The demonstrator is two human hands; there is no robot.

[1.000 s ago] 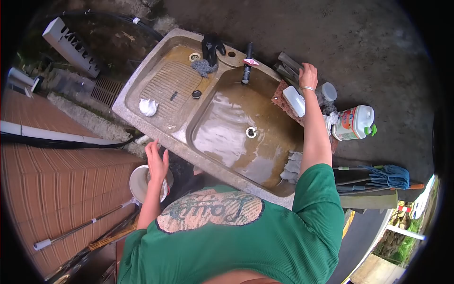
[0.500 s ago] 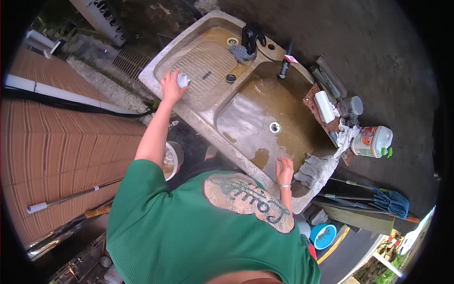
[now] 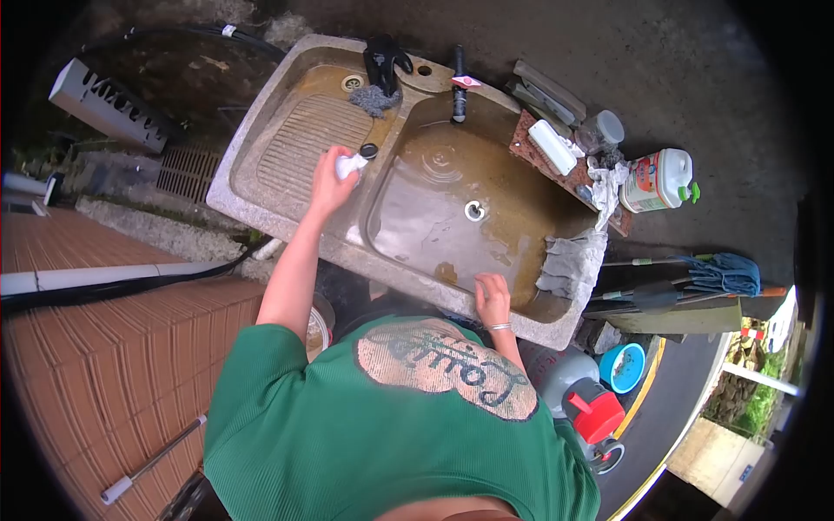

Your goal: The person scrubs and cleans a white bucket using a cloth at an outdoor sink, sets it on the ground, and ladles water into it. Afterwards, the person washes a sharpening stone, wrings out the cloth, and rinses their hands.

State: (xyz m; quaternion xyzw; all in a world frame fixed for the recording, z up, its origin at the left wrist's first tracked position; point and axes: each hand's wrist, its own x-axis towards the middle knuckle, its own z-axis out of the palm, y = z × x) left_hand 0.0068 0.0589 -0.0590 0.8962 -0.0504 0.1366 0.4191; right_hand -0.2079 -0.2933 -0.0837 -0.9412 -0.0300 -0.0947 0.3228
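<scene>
My left hand [image 3: 327,181] is closed on a small white object [image 3: 351,165] over the ribbed drainboard [image 3: 304,130] of the stone sink; what kind it is I cannot make out. Close to its tip lies a round black cap-like piece [image 3: 369,151]. My right hand [image 3: 493,300] hangs at the front rim of the basin [image 3: 408,217], fingers loosely bent and apart, holding nothing. Shallow water covers part of the basin floor around the drain [image 3: 474,211]. To its right a wet grey cloth [image 3: 569,265] drapes over the basin's edge.
A black glove [image 3: 382,59] and grey scrubber [image 3: 373,101] lie at the back beside a dark tap [image 3: 459,95]. On the right are a white brush-like block [image 3: 552,146], a clear jar [image 3: 601,132], a detergent jug [image 3: 658,181], mops [image 3: 721,273] and a blue basin [image 3: 623,368].
My left hand has carried the white object across the drainboard toward the black piece. My right hand stays near the front rim. The view has shifted, and ripples show in the water.
</scene>
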